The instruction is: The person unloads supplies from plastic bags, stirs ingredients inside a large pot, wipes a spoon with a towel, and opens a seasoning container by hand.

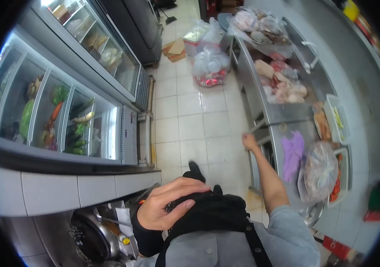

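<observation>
My left hand [171,202] is in front of my waist, over a black apron [210,216]. Its fingers are stretched out and the thumb is apart, with nothing visible in it. On the right side, my right hand [249,141] is closed in a fist by the front edge of the steel counter [275,153]. A narrow pale strip shows beside that fist; whether it is held or belongs to the counter's frame I cannot tell. Purple gloves [292,153] lie on the counter near my right forearm, beside a clear plastic bag [320,171] of pale contents.
A steel sink [263,95] holds raw meat [288,84]. Bagged food [261,24] sits beyond it. Plastic bags [210,64] stand on the tiled floor [190,104] ahead. A glass-door fridge [130,129] with vegetables lines the left. A black wok [93,238] is at lower left.
</observation>
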`<state>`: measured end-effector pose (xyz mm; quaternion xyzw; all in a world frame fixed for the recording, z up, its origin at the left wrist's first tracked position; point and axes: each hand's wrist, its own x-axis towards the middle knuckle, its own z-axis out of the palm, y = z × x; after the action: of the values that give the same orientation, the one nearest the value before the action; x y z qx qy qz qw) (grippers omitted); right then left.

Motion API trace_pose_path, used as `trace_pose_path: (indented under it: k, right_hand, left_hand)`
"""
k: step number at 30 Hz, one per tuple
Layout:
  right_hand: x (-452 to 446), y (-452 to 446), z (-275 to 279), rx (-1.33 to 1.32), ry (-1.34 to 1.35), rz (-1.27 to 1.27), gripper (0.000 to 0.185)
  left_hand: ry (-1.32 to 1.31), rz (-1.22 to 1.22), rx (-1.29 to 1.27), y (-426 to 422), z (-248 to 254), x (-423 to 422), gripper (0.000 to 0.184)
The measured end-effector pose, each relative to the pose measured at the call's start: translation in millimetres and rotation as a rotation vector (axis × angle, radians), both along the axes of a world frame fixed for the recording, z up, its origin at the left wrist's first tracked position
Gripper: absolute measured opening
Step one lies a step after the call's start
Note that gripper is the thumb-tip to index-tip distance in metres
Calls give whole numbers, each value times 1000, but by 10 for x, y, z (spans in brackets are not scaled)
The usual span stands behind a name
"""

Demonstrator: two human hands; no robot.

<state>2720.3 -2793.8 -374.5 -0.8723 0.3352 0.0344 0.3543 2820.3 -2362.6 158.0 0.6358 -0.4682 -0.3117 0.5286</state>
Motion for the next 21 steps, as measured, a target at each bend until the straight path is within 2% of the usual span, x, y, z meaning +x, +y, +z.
trace_pose_path:
  k: [1,3,6,7,9,11,13,14,15,18,21]
  right_hand:
    - [645,-299,38,-7,-143,-46,38]
    - [1712,-494,707,136,-406,-149,38]
    - [2748,-653,868,221,-508,-151,37]
    - [2967,-728,836,236,-426,-130,37]
    - [3099,-632,392,302,-224,-99,37]
    - [2875,-532,-496,243,-111,-33,36]
    - [2596,-234,-313,263,267,86,38]
    - [2201,-62,-1004,193,305,-2,35]
    - [1854,111,-1300,226,421,-9,35]
    - [1398,410,-1130,447,709,22,34]
    - [1740,262,-896,579,829,41,33]
  left_hand:
    - [61,31,7,-132,-13,292,38]
    - [-4,-38,12,-410,-125,976,40]
    - [-16,-58,72,-904,-172,2012,42]
    - [1,-51,113,-1042,-174,2330,42]
    - [0,-133,123,-1299,-266,3028,42]
    - [3,-210,139,-1664,-348,3750,40]
    - [-40,-202,145,-2051,-225,4399,40]
    - [-72,-200,151,-2243,-162,4737,39]
    - [-112,-216,73,-2403,-130,5111,41]
    - [-149,-134,-32,-2850,-87,6273,40]
    - [-20,83,-2,-3439,-376,7323,35]
